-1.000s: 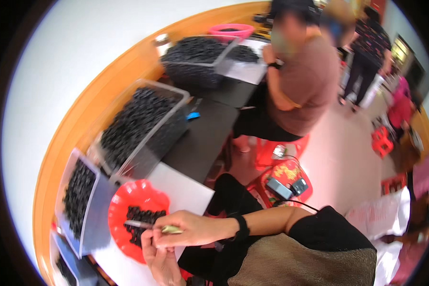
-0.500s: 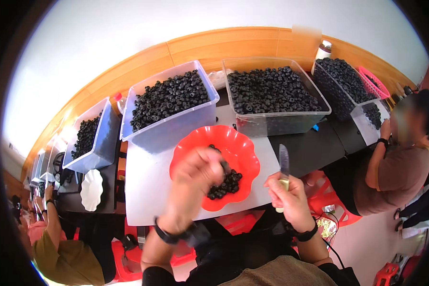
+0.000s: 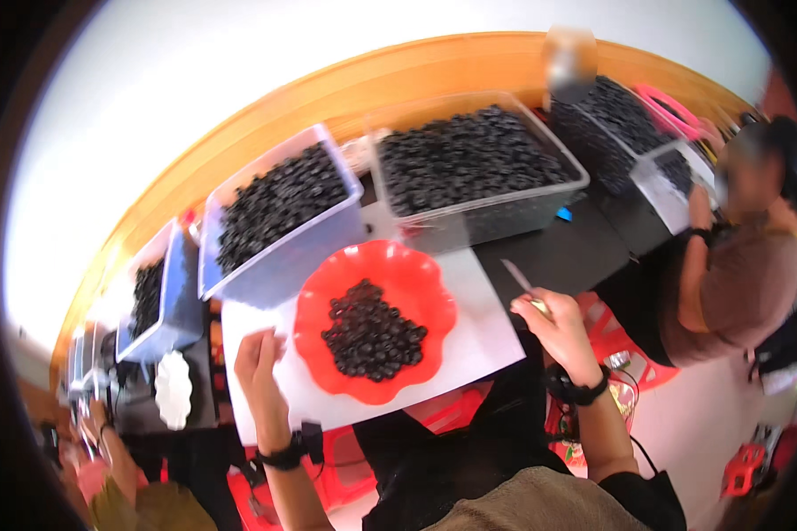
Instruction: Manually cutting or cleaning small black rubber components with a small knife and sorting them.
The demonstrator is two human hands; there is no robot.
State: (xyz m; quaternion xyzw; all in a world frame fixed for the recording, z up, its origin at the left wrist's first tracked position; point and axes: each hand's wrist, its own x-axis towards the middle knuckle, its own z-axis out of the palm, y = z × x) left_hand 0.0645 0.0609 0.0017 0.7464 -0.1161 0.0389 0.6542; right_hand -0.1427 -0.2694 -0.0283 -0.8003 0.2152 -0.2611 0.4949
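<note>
Black sleeves [image 3: 644,501], black wristbands [image 3: 578,387]

The bare left hand [image 3: 261,376] with slim fingers stands at 8 o'clock of the view, empty, fingers spread loosely and slightly bent, pointing toward 12 o'clock. Its bare left forearm [image 3: 297,500] enters around 7 o'clock and slants toward 11 o'clock. Well apart from it, the bare right hand [image 3: 565,334] sits near 4 o'clock, fingers curled in a grip, thumb stretched toward 10 o'clock. The bare right forearm [image 3: 609,442] enters between 4 and 5 o'clock, slanting toward 11 o'clock.
</note>
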